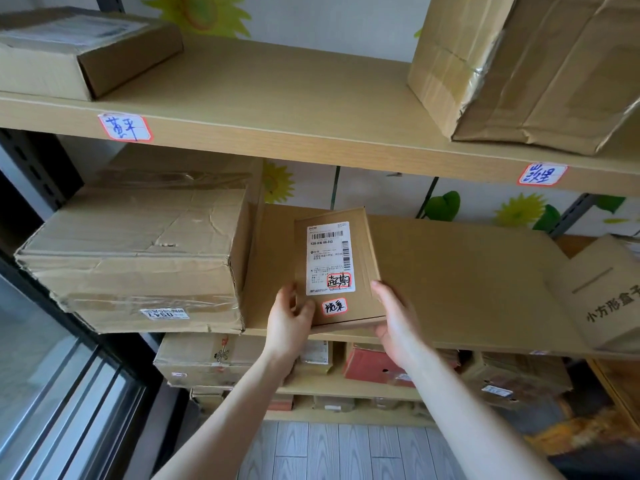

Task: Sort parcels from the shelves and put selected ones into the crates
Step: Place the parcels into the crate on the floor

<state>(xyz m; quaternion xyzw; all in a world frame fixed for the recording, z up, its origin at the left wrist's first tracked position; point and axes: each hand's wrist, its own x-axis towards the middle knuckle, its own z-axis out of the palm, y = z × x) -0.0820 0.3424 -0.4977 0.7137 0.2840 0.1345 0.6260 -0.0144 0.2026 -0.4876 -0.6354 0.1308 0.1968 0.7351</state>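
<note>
Left hand [289, 320], right hand [394, 317], gripping near corners of labelled parcel [360, 271]

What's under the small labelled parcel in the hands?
The small parcel, gripped by left hand and right hand, is over a wide flat carton. The carton's covered part and any contact are hidden.

The left hand [289, 323] and right hand [394, 323] grip a small flat parcel [362, 251] by its near corners, with its white shipping label [329, 258] facing up. Left of the parcel sits a large creased box [138, 258]. Beneath the parcel lies a wide flat carton [467, 271] — above it, a shelf board [277, 98].
</note>
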